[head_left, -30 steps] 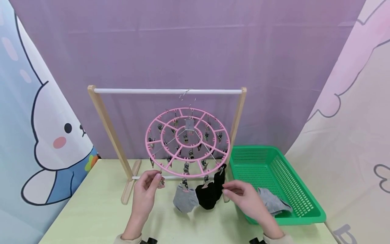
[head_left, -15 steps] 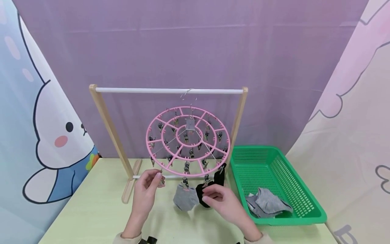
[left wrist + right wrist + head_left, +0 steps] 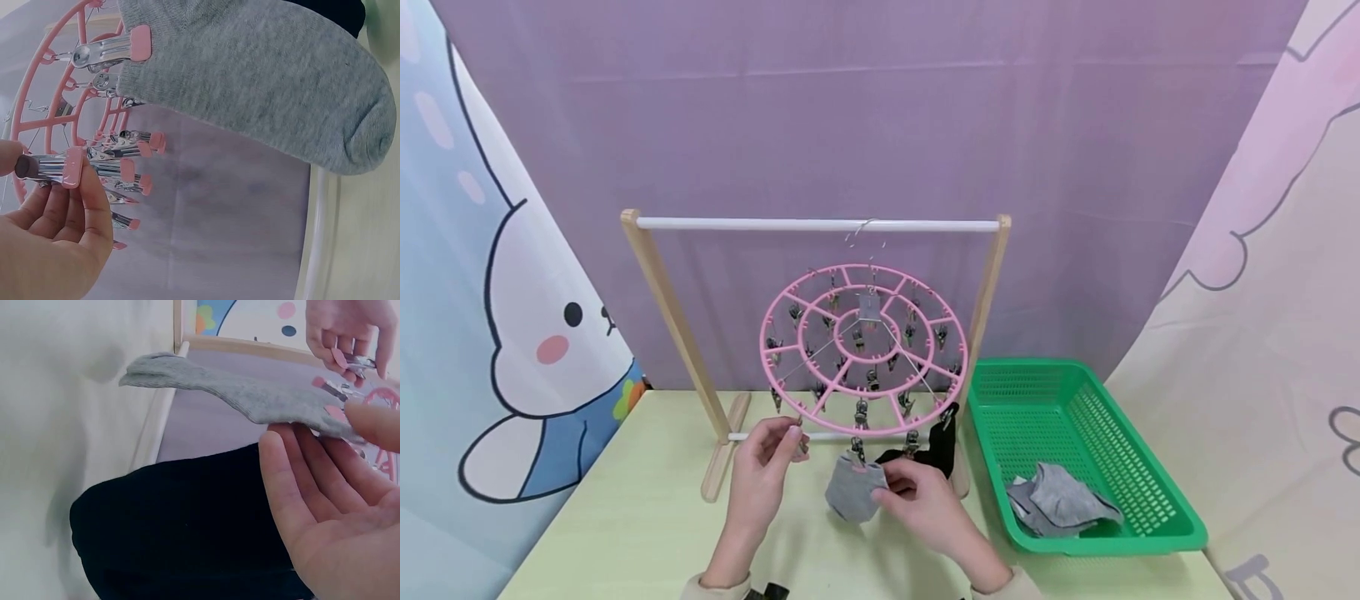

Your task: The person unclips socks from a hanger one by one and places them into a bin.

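My left hand [image 3: 762,467] pinches a metal clip with pink tips [image 3: 53,170] between thumb and fingers, at the front left of a round pink clip hanger [image 3: 865,432]. Another clip holds a grey sock [image 3: 848,493] by its cuff, hanging at the hanger's front. My right hand [image 3: 928,504] is at this sock's right edge, thumb over the cuff and fingers beneath it in the right wrist view. Behind, black socks [image 3: 943,448] hang from clips, partly hidden by my right hand.
The hanger hooks over the white rod [image 3: 737,224] of a wooden stand [image 3: 673,325]. To the right stands a green basket [image 3: 1112,546] with grey socks [image 3: 1060,500] inside. Several unused clips dangle from the rings. A purple curtain [image 3: 850,108] is behind.
My right hand has moved left from beside the black sock, across it, to the grey sock's edge. The left hand keeps its place on the clip.
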The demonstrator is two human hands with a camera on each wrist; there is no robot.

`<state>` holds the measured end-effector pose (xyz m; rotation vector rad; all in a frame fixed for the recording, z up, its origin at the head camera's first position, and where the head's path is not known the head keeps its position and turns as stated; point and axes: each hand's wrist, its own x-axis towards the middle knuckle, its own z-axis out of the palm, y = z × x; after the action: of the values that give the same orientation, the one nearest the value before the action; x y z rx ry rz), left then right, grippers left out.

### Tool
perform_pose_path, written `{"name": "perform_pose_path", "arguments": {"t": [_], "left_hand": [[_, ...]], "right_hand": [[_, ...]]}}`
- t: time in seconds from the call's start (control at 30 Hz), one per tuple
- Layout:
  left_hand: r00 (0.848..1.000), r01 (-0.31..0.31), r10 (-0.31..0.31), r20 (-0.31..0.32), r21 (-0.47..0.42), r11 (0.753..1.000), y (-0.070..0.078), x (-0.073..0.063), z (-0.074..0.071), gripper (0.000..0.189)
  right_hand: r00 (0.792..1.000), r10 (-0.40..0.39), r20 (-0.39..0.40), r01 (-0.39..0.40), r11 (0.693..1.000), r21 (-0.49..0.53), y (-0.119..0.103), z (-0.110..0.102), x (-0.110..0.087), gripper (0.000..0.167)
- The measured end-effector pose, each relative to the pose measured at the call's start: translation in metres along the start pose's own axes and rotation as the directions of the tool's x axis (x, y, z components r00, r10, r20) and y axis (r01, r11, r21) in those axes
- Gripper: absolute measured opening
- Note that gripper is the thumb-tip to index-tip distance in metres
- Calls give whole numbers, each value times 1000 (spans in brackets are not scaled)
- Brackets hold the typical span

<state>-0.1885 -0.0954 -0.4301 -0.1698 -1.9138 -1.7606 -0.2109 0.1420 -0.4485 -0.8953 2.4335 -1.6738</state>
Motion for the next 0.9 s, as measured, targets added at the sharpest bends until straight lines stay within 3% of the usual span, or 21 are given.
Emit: {"name": "perform_pose_path", "arguments": {"t": [0.13, 0.3, 0.37, 0.47, 0.53, 0.6, 0.73, 0.8, 0.9], "left_hand": [[1000, -15, 15, 9, 43, 999, -1, -2, 0, 19], [1000, -23, 24, 0, 181, 983, 2, -6, 1, 27], [999, -49, 52, -7, 238, 970, 2, -7, 1, 29], [988, -131, 149, -35, 306, 943, 2, -10, 2, 31], [968, -208, 242, -64, 334, 919, 1, -11, 2, 30], [933, -298, 351, -87, 363, 883, 1, -13, 3, 28], [869, -444, 491, -54, 351, 825, 3, -15, 5, 24], [856, -484, 516, -15, 322, 813, 3, -15, 8, 24], [855, -507, 517, 41, 278, 816, 4, -18, 13, 25]], "right_hand": [[1000, -2, -28, 2, 1000, -2, 3, 4, 0, 16], [1000, -4, -29, 4, 1000, 0, 5, 5, -2, 8], [1000, -6, -23, 6, 1000, -14, 5, 5, -3, 6], [1000, 0, -11, 0, 1000, -13, 5, 5, -4, 5], [1000, 4, -3, -4, 1000, -7, 4, 5, -6, 6], [1000, 9, 3, -9, 1000, 1, 4, 5, -6, 6], [1000, 17, 15, -18, 1000, 20, 2, 4, -8, 7], [1000, 17, 21, -17, 999, 30, 1, 3, -8, 7], [999, 13, 33, -14, 999, 48, -1, 3, -9, 7]]}}
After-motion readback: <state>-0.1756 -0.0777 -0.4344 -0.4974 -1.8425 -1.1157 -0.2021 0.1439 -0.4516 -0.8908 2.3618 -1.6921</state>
